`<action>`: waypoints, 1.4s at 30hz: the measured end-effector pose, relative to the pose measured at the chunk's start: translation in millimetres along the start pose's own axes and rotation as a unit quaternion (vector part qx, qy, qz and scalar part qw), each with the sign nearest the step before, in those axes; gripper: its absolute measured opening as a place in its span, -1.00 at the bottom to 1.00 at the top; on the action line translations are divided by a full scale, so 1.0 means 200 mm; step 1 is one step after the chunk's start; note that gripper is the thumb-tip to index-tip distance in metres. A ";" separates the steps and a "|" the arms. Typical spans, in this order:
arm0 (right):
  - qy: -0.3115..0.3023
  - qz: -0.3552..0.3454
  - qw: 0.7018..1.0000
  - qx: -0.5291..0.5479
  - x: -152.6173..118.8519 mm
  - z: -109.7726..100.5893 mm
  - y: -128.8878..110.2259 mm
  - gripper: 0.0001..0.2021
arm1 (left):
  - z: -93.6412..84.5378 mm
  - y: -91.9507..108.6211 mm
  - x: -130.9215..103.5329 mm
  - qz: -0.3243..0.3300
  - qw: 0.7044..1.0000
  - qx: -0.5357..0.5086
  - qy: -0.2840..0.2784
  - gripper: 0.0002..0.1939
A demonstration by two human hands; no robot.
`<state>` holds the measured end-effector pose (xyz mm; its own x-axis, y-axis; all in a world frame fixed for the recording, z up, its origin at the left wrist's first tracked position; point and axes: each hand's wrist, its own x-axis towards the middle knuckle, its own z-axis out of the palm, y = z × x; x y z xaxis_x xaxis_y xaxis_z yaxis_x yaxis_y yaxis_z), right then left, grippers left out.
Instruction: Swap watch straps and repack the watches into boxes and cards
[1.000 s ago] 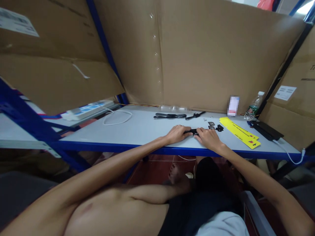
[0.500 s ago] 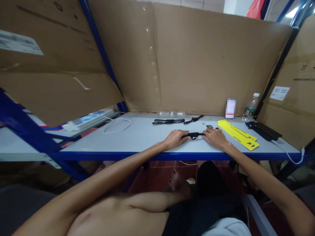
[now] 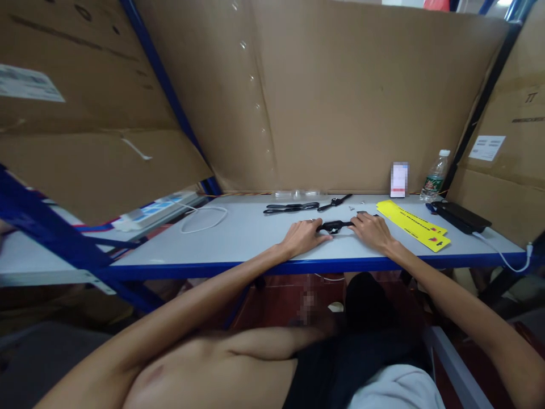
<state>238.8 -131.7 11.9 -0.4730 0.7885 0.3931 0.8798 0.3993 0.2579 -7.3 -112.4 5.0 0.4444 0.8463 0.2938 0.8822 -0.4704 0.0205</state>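
Wider apart than a second ago, both hands bare more of the black strap piece (image 3: 334, 227).
It lies at the left hand's (image 3: 301, 237) 3 o'clock and the right hand's (image 3: 371, 232) 9 o'clock, fingers of each gripping an end.

Delta vs 1 s ago: right hand (image 3: 372, 230) has slid toward 3 o'clock, away from left hand (image 3: 300, 236) and nearer the yellow cards (image 3: 411, 224). Gap between the 2 hands opened up; more of the black band (image 3: 334, 226) shows there now. Right hand now covers most of the small dark pieces (image 3: 361, 212) that lay at its 2 o'clock. Since 0.5 s ago, left thumb has swung out to about 4 o'clock, looks off the band, though it's small and soft at this range.
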 end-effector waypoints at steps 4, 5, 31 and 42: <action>0.005 0.004 1.000 0.003 0.01 0.01 -0.01 -0.64 | -0.02 0.04 -0.01 -0.018 0.998 0.066 0.003 -0.28; 0.006 0.002 1.000 0.002 0.01 0.01 -0.01 -0.64 | -0.02 0.05 -0.01 -0.019 0.997 0.075 0.001 -0.27; 0.004 -0.013 1.000 0.009 0.00 0.02 -0.01 -0.62 | -0.06 0.08 -0.02 -0.020 0.992 0.121 -0.029 -0.16; 0.008 -0.014 1.000 0.012 0.00 0.02 -0.02 -0.62 | -0.06 0.08 -0.01 -0.026 0.992 0.118 -0.031 -0.13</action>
<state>235.0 -131.4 7.8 -0.4978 0.7690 0.4010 0.8671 0.4323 0.2475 4.5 -124.9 16.3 0.3995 0.8853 0.2379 0.9129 -0.3604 -0.1916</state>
